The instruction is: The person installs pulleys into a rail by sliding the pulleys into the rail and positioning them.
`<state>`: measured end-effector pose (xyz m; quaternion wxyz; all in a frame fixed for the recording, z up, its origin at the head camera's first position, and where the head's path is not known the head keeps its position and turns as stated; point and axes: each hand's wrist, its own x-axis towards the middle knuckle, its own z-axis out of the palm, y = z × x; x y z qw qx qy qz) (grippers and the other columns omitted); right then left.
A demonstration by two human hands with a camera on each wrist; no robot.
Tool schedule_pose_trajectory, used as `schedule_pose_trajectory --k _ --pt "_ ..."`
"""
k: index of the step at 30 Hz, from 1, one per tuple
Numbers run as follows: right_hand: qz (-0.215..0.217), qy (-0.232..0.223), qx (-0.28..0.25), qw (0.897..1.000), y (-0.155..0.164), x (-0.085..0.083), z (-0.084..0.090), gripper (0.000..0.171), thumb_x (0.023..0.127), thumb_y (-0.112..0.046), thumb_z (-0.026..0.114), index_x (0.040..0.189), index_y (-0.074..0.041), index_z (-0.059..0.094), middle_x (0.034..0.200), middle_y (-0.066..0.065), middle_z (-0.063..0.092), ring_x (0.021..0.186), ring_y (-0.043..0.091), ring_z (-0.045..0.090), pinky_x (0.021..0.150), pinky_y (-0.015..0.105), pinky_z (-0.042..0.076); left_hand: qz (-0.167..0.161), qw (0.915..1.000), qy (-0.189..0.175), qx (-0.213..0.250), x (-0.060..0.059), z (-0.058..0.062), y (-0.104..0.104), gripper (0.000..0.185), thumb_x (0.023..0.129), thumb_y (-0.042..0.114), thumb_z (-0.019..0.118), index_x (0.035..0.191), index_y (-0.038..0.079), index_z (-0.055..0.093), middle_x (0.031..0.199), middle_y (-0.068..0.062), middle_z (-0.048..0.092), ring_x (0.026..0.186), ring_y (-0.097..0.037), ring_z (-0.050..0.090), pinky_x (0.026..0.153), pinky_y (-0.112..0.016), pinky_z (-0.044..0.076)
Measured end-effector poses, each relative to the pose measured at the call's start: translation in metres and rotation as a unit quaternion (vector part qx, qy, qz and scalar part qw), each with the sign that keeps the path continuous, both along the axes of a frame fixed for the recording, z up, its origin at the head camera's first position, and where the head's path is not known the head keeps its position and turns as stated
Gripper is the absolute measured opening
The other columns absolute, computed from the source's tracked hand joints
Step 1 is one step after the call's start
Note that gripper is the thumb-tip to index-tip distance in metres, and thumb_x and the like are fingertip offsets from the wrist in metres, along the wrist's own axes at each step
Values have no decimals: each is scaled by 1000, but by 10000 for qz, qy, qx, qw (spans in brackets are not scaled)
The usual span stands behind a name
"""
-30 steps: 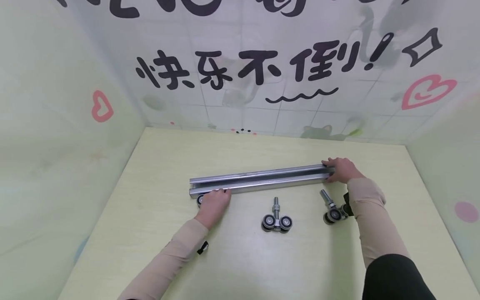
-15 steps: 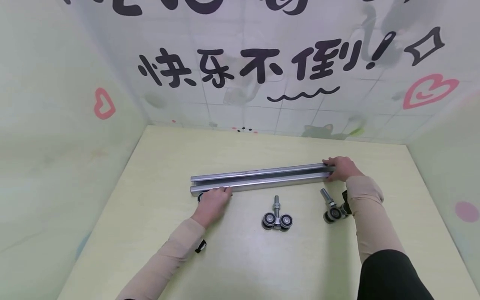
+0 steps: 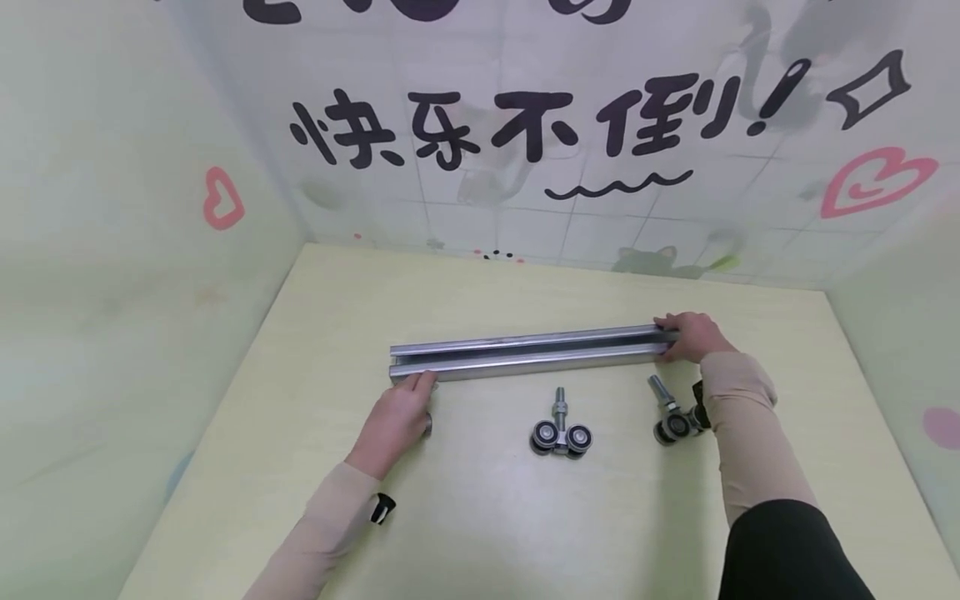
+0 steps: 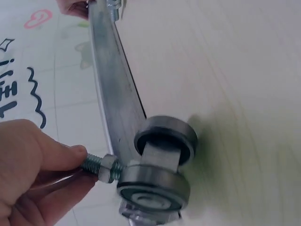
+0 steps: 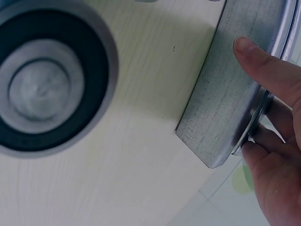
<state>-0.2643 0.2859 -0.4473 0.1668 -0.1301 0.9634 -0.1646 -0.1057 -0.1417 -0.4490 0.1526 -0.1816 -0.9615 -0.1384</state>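
My left hand (image 3: 390,423) pinches the threaded bolt (image 4: 92,163) of a roller trolley between thumb and fingers. The trolley's bearing wheels (image 4: 153,188) show large in the left wrist view, overlapping the near end of a silver channel rail (image 3: 525,364). In the head view most of that trolley is hidden by the hand. The rail lies across the table, its slot facing up. My right hand (image 3: 693,336) grips the rail's right end, thumb (image 5: 249,49) on the near wall and fingers on the far side.
A second roller trolley (image 3: 561,433) lies in front of the rail's middle, bolt pointing away. A third trolley (image 3: 675,425) lies beside my right wrist. Printed cloth walls (image 3: 487,225) close off the back and sides of the table (image 3: 480,508).
My left hand has shifted left to the rail's left end, and the held trolley's wheels have swung from its left side to its right. The right hand keeps its grip; the head view has shifted slightly.
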Motion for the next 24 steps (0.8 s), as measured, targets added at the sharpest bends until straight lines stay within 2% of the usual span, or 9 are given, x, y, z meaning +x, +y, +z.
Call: schedule_pose_trajectory --k 2,5,8,12,15,17,20,24 --pt "-18 -10 -17 10000 1 0 -1 71 64 -12 78 127 2 46 133 29 35 119 54 30 99 58 26 129 9997 -28 224 4 -1 -5 24 78 -9 56 98 1 49 81 -16 60 53 -25 55 45 -35 48" --pt "-17 -5 -17 10000 2 1 -1 71 64 -12 78 127 2 46 133 29 36 118 54 31 99 59 27 318 9982 -55 508 10 -4 -11 24 79 -8 59 100 1 53 85 -16 61 63 -28 62 51 -35 52" --pt "9 21 0 10000 2 1 -1 72 63 -13 78 126 2 47 132 30 36 117 55 32 97 59 29 334 9969 -5 708 13 -9 -16 24 77 -8 61 100 -1 54 85 -16 62 71 -32 64 56 -34 54" --pt "31 47 27 10000 2 1 -2 71 63 -14 78 125 2 47 131 30 37 116 55 33 96 58 30 265 9960 124 847 14 -13 -17 25 77 -9 62 99 -3 54 85 -16 62 72 -33 64 58 -33 55" --pt "27 44 9 10000 1 1 -1 72 63 -14 79 125 2 48 131 30 37 116 54 32 97 58 30 412 9930 -31 1104 13 -14 -16 29 76 -9 63 102 -3 53 86 -16 62 72 -30 64 58 -31 55" --pt "43 58 6 10000 0 1 0 72 62 -14 80 125 2 48 131 30 37 116 54 32 97 58 29 618 9875 -222 1432 13 -15 -14 33 75 -7 65 105 -3 53 86 -16 63 73 -27 64 59 -30 54" --pt "40 59 -4 10000 -1 2 1 73 62 -14 80 125 3 47 131 30 37 117 54 32 97 58 29 993 9710 -455 2126 13 -17 -12 37 74 -3 68 107 -4 53 86 -16 63 75 -24 64 60 -28 55" --pt "7 37 -11 10000 -1 2 2 72 63 -13 79 126 3 47 132 29 36 118 54 31 98 58 28 1225 9475 -394 2928 14 -23 -10 35 72 1 73 102 -7 55 85 -18 64 76 -27 66 62 -26 55"
